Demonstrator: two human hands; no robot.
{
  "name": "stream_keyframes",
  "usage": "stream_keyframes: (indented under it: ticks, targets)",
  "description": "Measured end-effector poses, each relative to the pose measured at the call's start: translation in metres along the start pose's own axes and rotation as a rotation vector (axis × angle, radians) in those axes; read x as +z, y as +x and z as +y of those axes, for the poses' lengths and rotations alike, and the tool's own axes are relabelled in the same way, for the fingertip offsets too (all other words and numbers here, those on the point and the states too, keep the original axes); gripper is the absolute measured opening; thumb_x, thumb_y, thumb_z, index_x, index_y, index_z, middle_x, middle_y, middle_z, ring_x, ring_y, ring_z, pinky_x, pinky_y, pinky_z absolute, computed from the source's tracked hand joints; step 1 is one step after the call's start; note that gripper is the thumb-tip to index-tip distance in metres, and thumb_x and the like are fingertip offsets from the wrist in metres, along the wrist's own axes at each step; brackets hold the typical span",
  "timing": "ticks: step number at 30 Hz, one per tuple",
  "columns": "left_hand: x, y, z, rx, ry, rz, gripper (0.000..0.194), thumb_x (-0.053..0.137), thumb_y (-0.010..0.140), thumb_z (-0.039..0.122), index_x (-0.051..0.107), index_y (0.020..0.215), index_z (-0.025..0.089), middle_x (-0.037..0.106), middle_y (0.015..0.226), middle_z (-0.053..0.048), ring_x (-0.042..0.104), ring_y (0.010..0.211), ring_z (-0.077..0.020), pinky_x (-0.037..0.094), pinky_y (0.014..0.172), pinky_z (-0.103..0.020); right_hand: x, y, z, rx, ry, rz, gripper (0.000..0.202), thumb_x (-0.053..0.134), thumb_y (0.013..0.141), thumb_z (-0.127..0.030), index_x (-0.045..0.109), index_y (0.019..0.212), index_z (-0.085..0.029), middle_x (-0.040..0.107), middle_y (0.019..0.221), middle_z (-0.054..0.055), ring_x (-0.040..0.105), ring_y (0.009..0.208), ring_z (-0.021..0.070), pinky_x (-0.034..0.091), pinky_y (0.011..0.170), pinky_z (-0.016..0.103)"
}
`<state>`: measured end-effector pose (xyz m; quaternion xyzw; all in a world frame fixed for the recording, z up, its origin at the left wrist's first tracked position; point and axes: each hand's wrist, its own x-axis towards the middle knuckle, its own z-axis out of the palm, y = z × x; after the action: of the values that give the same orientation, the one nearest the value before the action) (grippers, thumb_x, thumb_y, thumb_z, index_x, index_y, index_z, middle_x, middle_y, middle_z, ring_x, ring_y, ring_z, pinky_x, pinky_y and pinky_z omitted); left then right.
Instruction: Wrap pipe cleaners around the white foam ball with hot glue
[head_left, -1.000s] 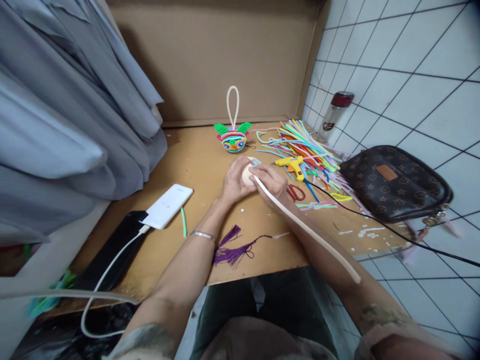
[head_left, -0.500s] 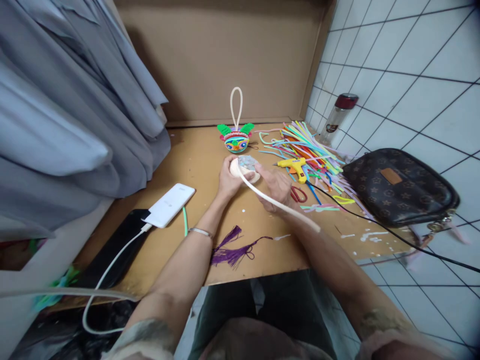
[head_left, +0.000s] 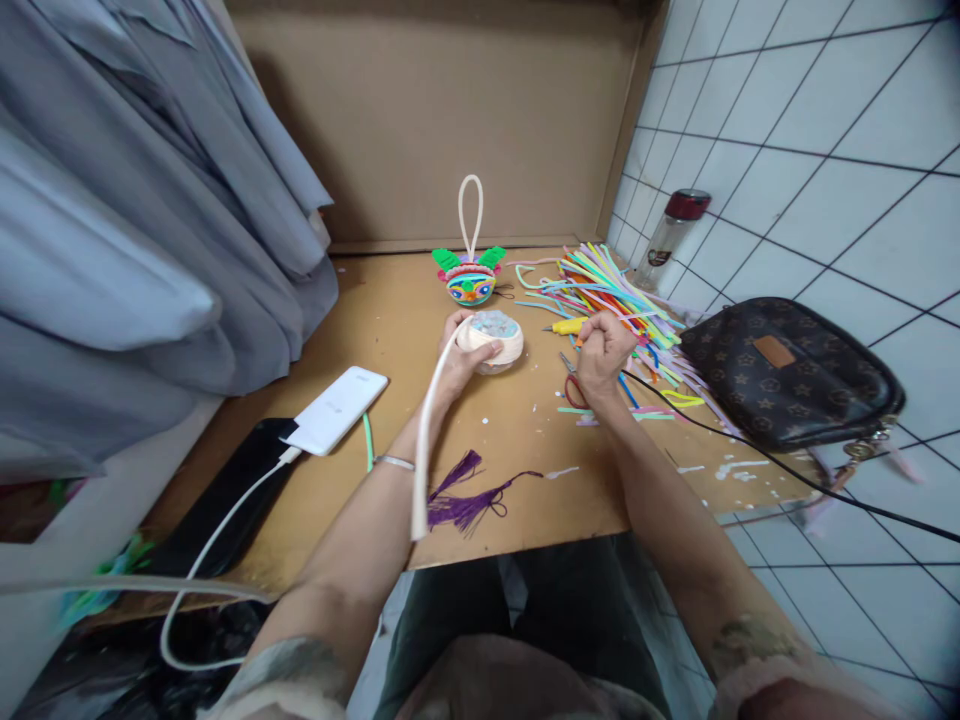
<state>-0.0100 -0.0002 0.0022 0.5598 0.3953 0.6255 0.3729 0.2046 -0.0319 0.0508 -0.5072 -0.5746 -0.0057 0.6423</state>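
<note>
My left hand (head_left: pixel 459 365) is closed round a cream-coloured ball (head_left: pixel 506 352) wrapped in chenille stem, its bluish core showing on top. A long cream chenille stem (head_left: pixel 422 440) runs from the ball and droops toward me over the left forearm. To the right, my right hand (head_left: pixel 602 352) is wrapped round the handle of a yellow hot glue gun (head_left: pixel 568 326), whose nozzle points left toward the ball. Just below it lie red-handled scissors (head_left: pixel 574 386), partly behind the hand. Beyond the ball sits a colourful lion-head ornament (head_left: pixel 470 284) with green ears and a cream loop.
A pile of coloured chenille stems (head_left: pixel 611 290) lies at the back right, near a bottle (head_left: pixel 670 238) and a brown bag (head_left: pixel 795 370). Purple tassels (head_left: pixel 469 500) lie near the front edge. A white power bank (head_left: pixel 337 410) is at left. The glue gun's black cord (head_left: pixel 705 422) trails right.
My right hand has left the ball and moved right, closing on the glue gun's handle. The loose cream stem has swung from the right side to the left forearm.
</note>
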Motion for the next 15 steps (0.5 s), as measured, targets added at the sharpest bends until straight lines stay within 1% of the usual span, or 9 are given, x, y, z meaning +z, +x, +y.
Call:
stream_keyframes:
  ticks: [2,4,6,9,11,13,15]
  targets:
    - [0.001,-0.002,0.002,-0.013,0.01,-0.028,0.079,0.089,0.055,0.051,0.051,0.118,0.022,0.068,0.116,-0.008,0.069,0.106,-0.0259,0.059,0.091,-0.037,-0.001,0.003,0.001,0.064,-0.038,0.017,0.022,0.038,0.082,-0.013,0.049,0.067,-0.025,0.05,0.063,-0.002,0.05,0.062,0.0167,0.042,0.066,0.031]
    - [0.001,-0.003,0.004,-0.017,0.022,-0.048,0.078,0.089,0.056,0.05,0.051,0.119,0.022,0.068,0.119,-0.009,0.069,0.107,-0.0261,0.06,0.092,-0.038,0.0,0.003,0.002,0.056,-0.076,0.007,0.02,0.042,0.088,-0.019,0.056,0.074,-0.024,0.053,0.068,-0.001,0.051,0.065,0.0176,0.043,0.068,0.032]
    - [0.002,-0.003,0.003,0.006,0.035,-0.05,0.075,0.089,0.056,0.048,0.052,0.117,0.022,0.068,0.118,-0.008,0.069,0.107,-0.0256,0.059,0.093,-0.037,0.004,-0.003,0.001,-0.039,-0.091,-0.053,0.018,0.048,0.091,-0.025,0.063,0.081,-0.023,0.058,0.075,0.002,0.055,0.073,0.0198,0.045,0.074,0.034]
    - [0.006,-0.002,0.0,0.041,0.035,-0.034,0.073,0.089,0.055,0.044,0.053,0.114,0.023,0.067,0.116,-0.006,0.069,0.106,-0.024,0.058,0.095,-0.036,0.014,-0.022,-0.01,-0.27,-0.097,-0.226,0.019,0.055,0.094,-0.028,0.072,0.092,-0.022,0.065,0.089,0.006,0.059,0.088,0.024,0.044,0.085,0.039]
    - [0.011,-0.003,-0.002,0.03,0.018,-0.037,0.072,0.089,0.055,0.041,0.052,0.115,0.024,0.067,0.113,-0.004,0.07,0.102,-0.0221,0.059,0.092,-0.035,0.021,-0.039,-0.022,-0.38,-0.118,-0.326,0.019,0.061,0.095,-0.034,0.075,0.097,-0.023,0.066,0.089,0.006,0.06,0.089,0.024,0.042,0.086,0.04]
    - [0.017,-0.005,-0.003,0.013,0.022,-0.029,0.069,0.086,0.058,0.038,0.052,0.116,0.025,0.068,0.108,-0.003,0.07,0.094,-0.0201,0.06,0.087,-0.034,0.026,-0.053,-0.033,-0.435,-0.148,-0.368,0.024,0.067,0.094,-0.042,0.077,0.103,-0.022,0.066,0.093,0.007,0.059,0.092,0.0246,0.039,0.086,0.039]
    - [0.022,-0.007,-0.003,0.045,0.094,0.045,0.064,0.084,0.061,0.036,0.054,0.116,0.025,0.068,0.105,-0.002,0.069,0.092,-0.0201,0.06,0.088,-0.035,0.03,-0.062,-0.039,-0.431,-0.199,-0.377,0.03,0.069,0.093,-0.047,0.077,0.108,-0.022,0.067,0.095,0.008,0.057,0.095,0.0251,0.037,0.086,0.039]
